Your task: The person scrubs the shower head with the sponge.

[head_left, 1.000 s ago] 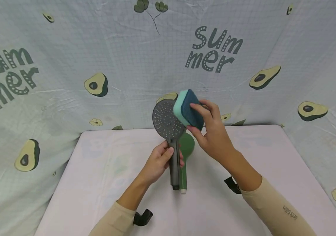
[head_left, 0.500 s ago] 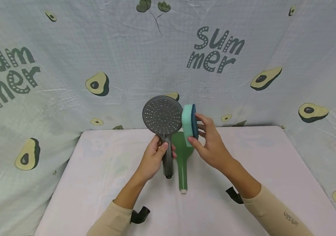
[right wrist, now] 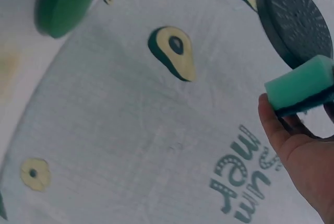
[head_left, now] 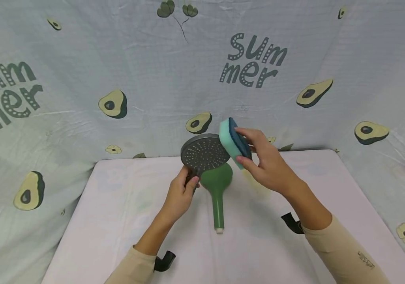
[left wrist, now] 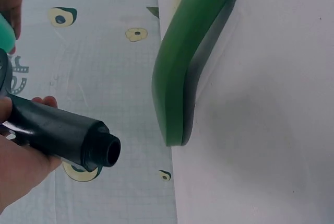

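Observation:
My left hand (head_left: 179, 196) grips the handle of a dark grey shower head (head_left: 204, 154), its round nozzle face tilted upward. In the left wrist view the threaded end of the handle (left wrist: 62, 132) sticks out past my fingers. My right hand (head_left: 268, 161) pinches a sponge (head_left: 230, 140), light teal on one side and dark blue on the other. The teal side is right at the shower head's right rim in the head view. Below and behind them a green shower head (head_left: 218, 193) lies on the table, its top partly covered by the grey one.
A pale pink table (head_left: 128, 221) spreads under both hands. Behind it hangs a whitish sheet (head_left: 145, 79) printed with avocados, flowers and lettering. A black strap (head_left: 165, 261) shows at my left wrist, and another black strap (head_left: 292, 223) at my right.
The grey shower head went left, then came down and tipped back so its face looks flatter. The sponge turned edge-on and then tilted again, staying by the right rim.

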The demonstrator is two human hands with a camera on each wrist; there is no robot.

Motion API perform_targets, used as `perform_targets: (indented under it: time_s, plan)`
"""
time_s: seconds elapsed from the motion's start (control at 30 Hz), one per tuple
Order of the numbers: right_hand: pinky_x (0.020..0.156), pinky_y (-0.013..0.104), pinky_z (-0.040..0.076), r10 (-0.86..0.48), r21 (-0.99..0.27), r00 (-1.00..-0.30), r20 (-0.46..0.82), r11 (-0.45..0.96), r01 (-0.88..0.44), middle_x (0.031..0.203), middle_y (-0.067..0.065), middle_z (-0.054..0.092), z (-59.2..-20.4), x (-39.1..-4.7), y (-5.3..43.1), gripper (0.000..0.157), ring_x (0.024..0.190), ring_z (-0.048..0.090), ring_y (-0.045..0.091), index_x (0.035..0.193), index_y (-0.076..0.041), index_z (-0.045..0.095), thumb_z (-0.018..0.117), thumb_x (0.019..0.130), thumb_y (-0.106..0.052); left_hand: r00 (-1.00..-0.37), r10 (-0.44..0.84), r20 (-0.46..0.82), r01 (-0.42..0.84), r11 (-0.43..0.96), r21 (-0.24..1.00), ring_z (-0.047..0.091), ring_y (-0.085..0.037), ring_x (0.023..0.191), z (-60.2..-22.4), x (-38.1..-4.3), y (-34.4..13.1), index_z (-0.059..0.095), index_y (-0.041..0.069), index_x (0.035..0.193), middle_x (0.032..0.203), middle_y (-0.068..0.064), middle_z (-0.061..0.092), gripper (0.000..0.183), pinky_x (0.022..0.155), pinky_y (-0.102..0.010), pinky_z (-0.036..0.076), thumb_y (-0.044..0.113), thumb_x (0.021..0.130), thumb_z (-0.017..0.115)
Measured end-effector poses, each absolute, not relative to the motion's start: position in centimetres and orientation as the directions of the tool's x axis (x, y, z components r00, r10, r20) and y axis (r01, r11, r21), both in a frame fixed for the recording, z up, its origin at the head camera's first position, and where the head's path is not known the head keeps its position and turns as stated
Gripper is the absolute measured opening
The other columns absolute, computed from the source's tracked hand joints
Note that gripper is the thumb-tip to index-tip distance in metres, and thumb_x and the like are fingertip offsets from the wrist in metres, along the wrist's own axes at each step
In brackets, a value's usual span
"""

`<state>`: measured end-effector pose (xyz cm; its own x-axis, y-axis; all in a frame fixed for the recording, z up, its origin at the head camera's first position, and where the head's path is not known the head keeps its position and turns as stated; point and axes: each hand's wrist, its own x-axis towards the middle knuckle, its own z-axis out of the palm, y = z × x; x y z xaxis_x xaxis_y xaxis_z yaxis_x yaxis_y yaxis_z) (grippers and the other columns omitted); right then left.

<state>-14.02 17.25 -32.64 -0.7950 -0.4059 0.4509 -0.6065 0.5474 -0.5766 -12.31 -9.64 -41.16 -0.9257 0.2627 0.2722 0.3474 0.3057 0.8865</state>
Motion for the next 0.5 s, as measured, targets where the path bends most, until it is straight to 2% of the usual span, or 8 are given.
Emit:
perform_targets:
  time_s: [0.17,0.3,0.37,0.5]
  plan:
    - [0.1,0.052,0.054,-0.506,-0.368,-0.732,0.457,0.641,-0.673,0.153,0.013,0.041,-30.5,-13.9,17.4,0.068,0.132,0.053,0.031,0.157,-0.024,0.04,0.073,0.098,-0.019,-0.909,0.253,0.331,0.411,0.415,0.812,0.06,-0.017,0.09,-41.3,-12.1,-9.7,0.053,-0.001,0.133,0.103,-0.015,0.064,0.026,0.076,-0.031,0.057,0.008,0.109,0.049]
    - [0.094,0.047,0.057,-0.582,-0.262,-0.677,0.45,0.639,-0.723,0.153,0.016,0.042,-29.3,-13.7,17.2,0.065,0.126,0.059,0.031,0.156,-0.026,0.044,0.074,0.098,-0.022,-0.892,0.239,0.384,0.453,0.474,0.755,0.062,-0.017,0.095,-41.5,-11.9,-9.7,0.055,-0.002,0.131,0.107,-0.012,0.064,0.026,0.081,-0.035,0.058,0.006,0.107,0.052]
    - [0.092,0.047,0.057,-0.593,-0.273,-0.67,0.447,0.622,-0.733,0.153,0.015,0.042,-29.1,-13.7,17.3,0.065,0.125,0.059,0.031,0.155,-0.026,0.045,0.074,0.097,-0.02,-0.884,0.236,0.404,0.467,0.476,0.745,0.062,-0.018,0.094,-41.5,-11.8,-9.8,0.055,-0.003,0.131,0.106,-0.012,0.064,0.026,0.08,-0.035,0.058,0.005,0.106,0.054]
    - [0.099,0.051,0.054,-0.566,-0.386,-0.695,0.444,0.579,-0.718,0.155,0.012,0.04,-29.7,-13.7,18.1,0.068,0.134,0.051,0.031,0.156,-0.023,0.043,0.075,0.096,-0.014,-0.875,0.237,0.422,0.484,0.455,0.747,0.058,-0.016,0.088,-41.4,-11.8,-9.9,0.057,-0.003,0.131,0.102,-0.009,0.062,0.026,0.077,-0.032,0.056,0.005,0.106,0.055]
